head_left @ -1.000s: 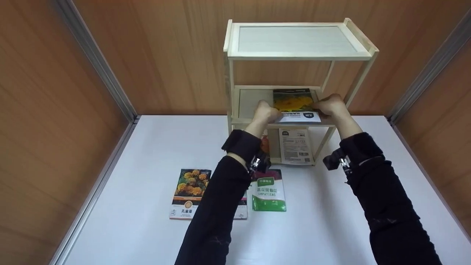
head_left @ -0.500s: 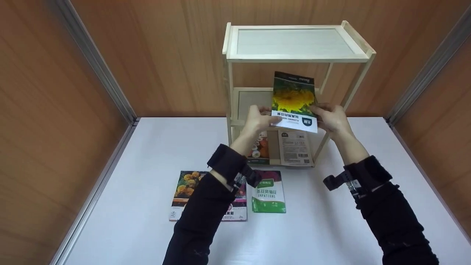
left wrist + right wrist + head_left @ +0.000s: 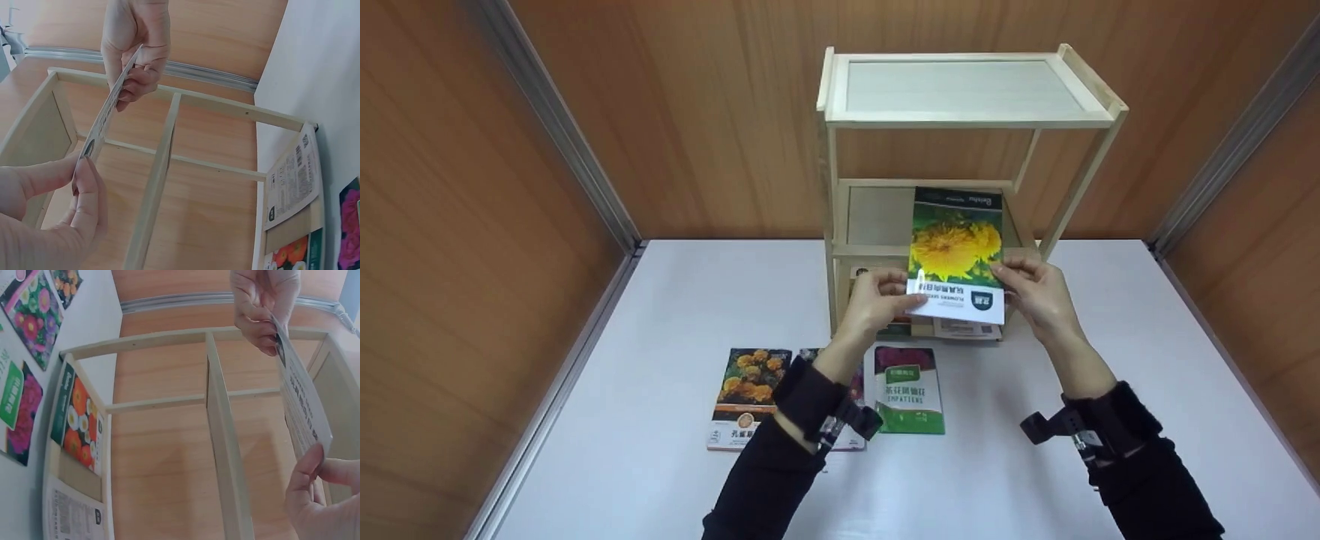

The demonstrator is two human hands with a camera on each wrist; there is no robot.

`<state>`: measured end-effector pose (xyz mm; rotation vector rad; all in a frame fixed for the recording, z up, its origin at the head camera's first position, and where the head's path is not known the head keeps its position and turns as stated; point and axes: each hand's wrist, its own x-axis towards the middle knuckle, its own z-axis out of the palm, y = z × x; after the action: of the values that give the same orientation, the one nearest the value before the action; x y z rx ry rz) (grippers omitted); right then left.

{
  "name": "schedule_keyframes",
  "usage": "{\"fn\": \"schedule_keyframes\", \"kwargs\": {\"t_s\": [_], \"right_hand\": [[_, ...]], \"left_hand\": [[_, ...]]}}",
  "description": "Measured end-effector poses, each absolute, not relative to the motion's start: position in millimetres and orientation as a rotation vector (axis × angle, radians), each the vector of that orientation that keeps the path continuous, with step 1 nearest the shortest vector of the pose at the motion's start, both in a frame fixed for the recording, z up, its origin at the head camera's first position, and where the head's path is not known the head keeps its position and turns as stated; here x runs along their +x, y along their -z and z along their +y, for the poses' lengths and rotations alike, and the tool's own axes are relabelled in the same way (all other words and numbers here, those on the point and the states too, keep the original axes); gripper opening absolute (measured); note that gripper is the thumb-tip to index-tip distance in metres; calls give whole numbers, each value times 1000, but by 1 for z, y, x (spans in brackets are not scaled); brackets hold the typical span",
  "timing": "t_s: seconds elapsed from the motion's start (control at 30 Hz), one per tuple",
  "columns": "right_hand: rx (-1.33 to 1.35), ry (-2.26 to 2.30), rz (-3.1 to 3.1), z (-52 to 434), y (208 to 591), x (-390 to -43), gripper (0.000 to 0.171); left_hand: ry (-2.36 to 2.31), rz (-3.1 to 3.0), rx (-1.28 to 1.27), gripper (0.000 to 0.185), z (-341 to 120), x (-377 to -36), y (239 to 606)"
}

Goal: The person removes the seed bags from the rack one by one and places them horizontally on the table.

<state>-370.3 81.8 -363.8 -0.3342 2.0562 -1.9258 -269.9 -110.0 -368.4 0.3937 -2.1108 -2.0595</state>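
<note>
A seed packet (image 3: 956,251) with a yellow flower picture and a white lower band is held up in front of the wooden shelf rack (image 3: 971,120). My left hand (image 3: 874,304) pinches its lower left edge between thumb and fingers. On the opposite side my right hand (image 3: 1039,292) pinches the right edge. Both wrist views show the packet nearly edge-on, gripped at its two sides by the left hand (image 3: 62,202) and the right hand (image 3: 326,489).
On the rack's bottom shelf lie a packet with orange and white flowers (image 3: 81,424) and a packet with printed text (image 3: 291,179). An orange marigold packet (image 3: 750,382), a partly covered pink-flower packet (image 3: 856,386) and a green-and-white impatiens packet (image 3: 910,397) lie on the white table.
Both hands have lifted the yellow-flower packet off the middle shelf and drawn it out toward me and down. It now stands more face-on to the head camera.
</note>
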Motion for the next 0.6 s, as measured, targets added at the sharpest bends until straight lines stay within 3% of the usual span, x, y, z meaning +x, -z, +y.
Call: {"fn": "schedule_keyframes", "kwargs": {"t_s": [0.6], "right_hand": [[-389, 1903, 2156, 89, 416, -331, 30]], "left_hand": [[2033, -2051, 358, 29, -101, -225, 425]]}}
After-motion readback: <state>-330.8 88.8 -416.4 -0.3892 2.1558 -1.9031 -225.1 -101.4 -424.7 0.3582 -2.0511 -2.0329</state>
